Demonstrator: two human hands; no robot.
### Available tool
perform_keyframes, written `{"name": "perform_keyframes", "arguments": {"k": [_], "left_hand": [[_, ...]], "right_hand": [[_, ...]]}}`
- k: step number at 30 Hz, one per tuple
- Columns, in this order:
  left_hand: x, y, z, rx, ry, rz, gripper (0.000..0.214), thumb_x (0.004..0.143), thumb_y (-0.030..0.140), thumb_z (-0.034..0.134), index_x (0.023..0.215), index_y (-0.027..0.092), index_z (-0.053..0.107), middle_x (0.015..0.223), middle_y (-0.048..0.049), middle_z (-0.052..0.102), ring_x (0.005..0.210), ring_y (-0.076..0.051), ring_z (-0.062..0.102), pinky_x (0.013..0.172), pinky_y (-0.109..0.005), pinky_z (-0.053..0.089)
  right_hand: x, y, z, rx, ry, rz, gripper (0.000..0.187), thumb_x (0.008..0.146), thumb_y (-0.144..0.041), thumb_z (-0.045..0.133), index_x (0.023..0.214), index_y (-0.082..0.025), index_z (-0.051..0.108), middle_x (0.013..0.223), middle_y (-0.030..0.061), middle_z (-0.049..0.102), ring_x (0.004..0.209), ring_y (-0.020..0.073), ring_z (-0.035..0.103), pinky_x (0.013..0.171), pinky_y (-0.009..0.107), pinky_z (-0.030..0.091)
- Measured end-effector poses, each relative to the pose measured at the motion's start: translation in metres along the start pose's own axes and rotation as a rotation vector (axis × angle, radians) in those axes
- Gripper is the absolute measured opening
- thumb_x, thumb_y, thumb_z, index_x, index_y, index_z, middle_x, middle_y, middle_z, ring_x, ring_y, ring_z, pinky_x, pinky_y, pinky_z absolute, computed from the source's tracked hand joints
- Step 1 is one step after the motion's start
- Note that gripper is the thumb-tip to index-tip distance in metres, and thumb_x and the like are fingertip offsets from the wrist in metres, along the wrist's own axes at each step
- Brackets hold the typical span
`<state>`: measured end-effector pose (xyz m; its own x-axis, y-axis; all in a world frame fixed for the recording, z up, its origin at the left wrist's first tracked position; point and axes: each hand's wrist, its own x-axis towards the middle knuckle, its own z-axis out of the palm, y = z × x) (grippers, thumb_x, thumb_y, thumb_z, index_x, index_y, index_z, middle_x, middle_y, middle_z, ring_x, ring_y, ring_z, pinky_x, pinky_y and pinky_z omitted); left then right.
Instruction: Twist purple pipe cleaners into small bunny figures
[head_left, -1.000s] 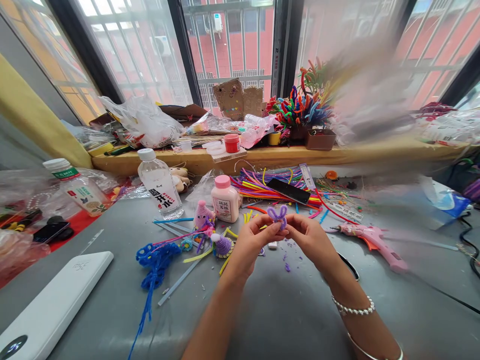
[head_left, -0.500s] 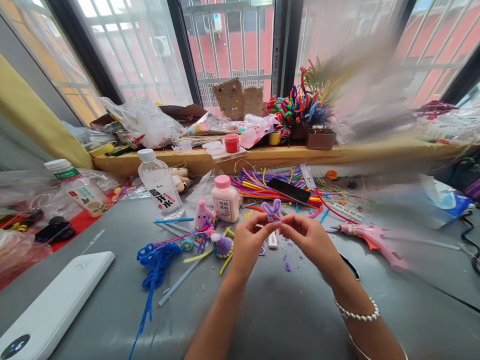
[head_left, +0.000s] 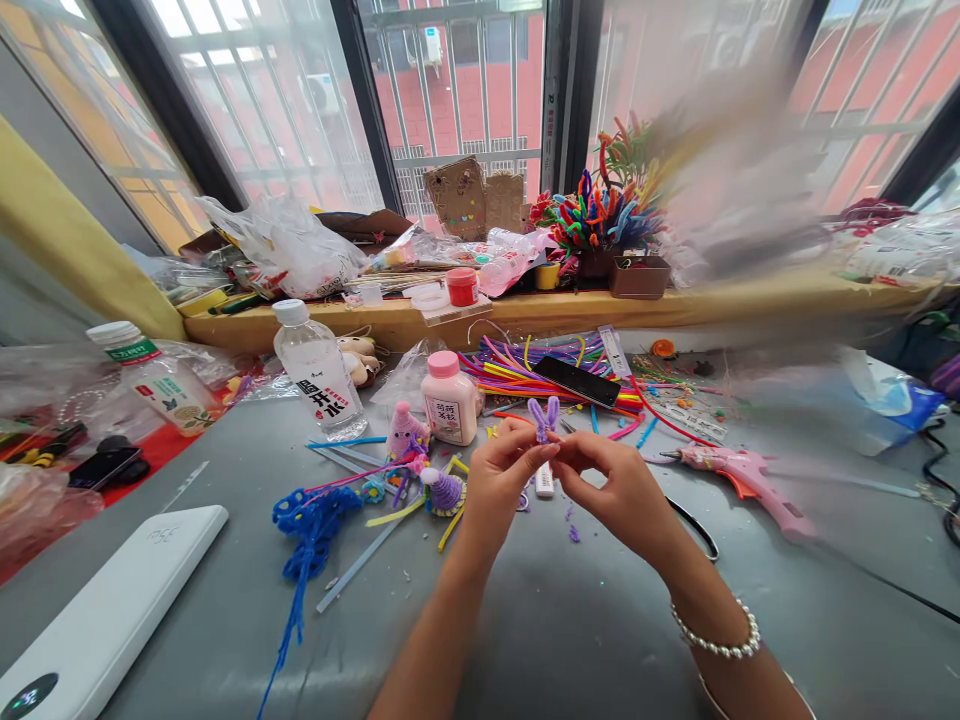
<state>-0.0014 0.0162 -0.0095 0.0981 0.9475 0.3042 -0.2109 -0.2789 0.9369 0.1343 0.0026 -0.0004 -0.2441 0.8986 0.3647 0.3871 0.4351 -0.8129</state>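
Observation:
Both hands meet above the grey table [head_left: 562,620], pinching a small purple pipe-cleaner piece [head_left: 543,417] with two ear-like loops that stick up between the fingertips. My left hand [head_left: 501,478] grips it from the left with thumb and fingers closed. My right hand [head_left: 615,490], with a pearl bracelet on its wrist, pinches it from the right. Purple fluff crumbs [head_left: 573,532] lie on the table under the hands. A small white block [head_left: 545,480] lies just beyond them.
Left of the hands lie a purple cone figure [head_left: 445,490], a pink figure [head_left: 405,430], a blue pipe-cleaner tangle [head_left: 311,520] and a pink-capped bottle [head_left: 448,398]. A pink glue gun [head_left: 739,475] lies right. Coloured pipe cleaners [head_left: 525,370], a water bottle [head_left: 319,370] and a white power bank [head_left: 105,610] surround.
Both hands have shifted slightly left and away from me with the purple piece, and its two loops now stand closer together and more upright.

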Motion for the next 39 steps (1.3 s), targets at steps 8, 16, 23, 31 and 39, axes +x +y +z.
{"name": "perform_keyframes", "arguments": {"k": [8,16,23,31,39], "left_hand": [[0.003,0.001,-0.008,0.135,0.115,0.146,0.006,0.069,0.023,0.065,0.071,0.023,0.070,0.075,-0.0002,0.053,0.075,-0.013,0.049,0.071,-0.021,0.038],[0.005,0.000,-0.011,0.213,0.002,0.048,0.012,0.071,0.029,0.062,0.070,0.019,0.068,0.074,-0.0009,0.054,0.072,-0.014,0.049,0.066,-0.024,0.037],[0.005,0.010,-0.008,0.349,-0.266,-0.072,0.022,0.074,0.031,0.057,0.058,0.016,0.061,0.063,0.0013,0.046,0.064,-0.012,0.041,0.061,-0.024,0.032],[0.001,0.008,-0.003,0.111,-0.301,-0.184,0.015,0.069,0.031,0.064,0.072,0.017,0.059,0.075,0.0010,0.050,0.065,-0.010,0.044,0.059,-0.022,0.036],[0.001,0.004,-0.003,-0.093,-0.160,-0.293,0.019,0.062,0.029,0.070,0.072,0.016,0.063,0.068,0.0010,0.057,0.064,-0.010,0.050,0.061,-0.022,0.037]], "right_hand": [[0.000,0.002,0.001,-0.215,0.129,-0.156,0.018,0.087,-0.022,0.041,0.081,-0.019,0.058,0.069,0.0042,0.058,0.065,0.0164,0.054,0.060,0.027,0.041],[-0.003,0.002,0.002,-0.292,0.380,-0.354,0.014,0.086,-0.015,0.043,0.075,-0.018,0.052,0.070,0.0042,0.057,0.065,0.0156,0.051,0.061,0.027,0.041],[-0.002,0.004,0.002,-0.298,0.390,-0.355,0.015,0.085,-0.015,0.043,0.073,-0.019,0.051,0.068,0.0021,0.054,0.062,0.0146,0.049,0.059,0.026,0.040],[-0.002,0.004,-0.001,-0.145,0.327,-0.193,0.019,0.087,-0.024,0.041,0.071,-0.019,0.050,0.065,0.0001,0.051,0.058,0.0130,0.047,0.055,0.025,0.037],[0.002,0.007,-0.001,0.302,0.380,0.087,0.035,0.079,-0.040,0.052,0.108,-0.021,0.047,0.084,0.0023,0.051,0.064,0.0122,0.047,0.053,0.024,0.040]]}}
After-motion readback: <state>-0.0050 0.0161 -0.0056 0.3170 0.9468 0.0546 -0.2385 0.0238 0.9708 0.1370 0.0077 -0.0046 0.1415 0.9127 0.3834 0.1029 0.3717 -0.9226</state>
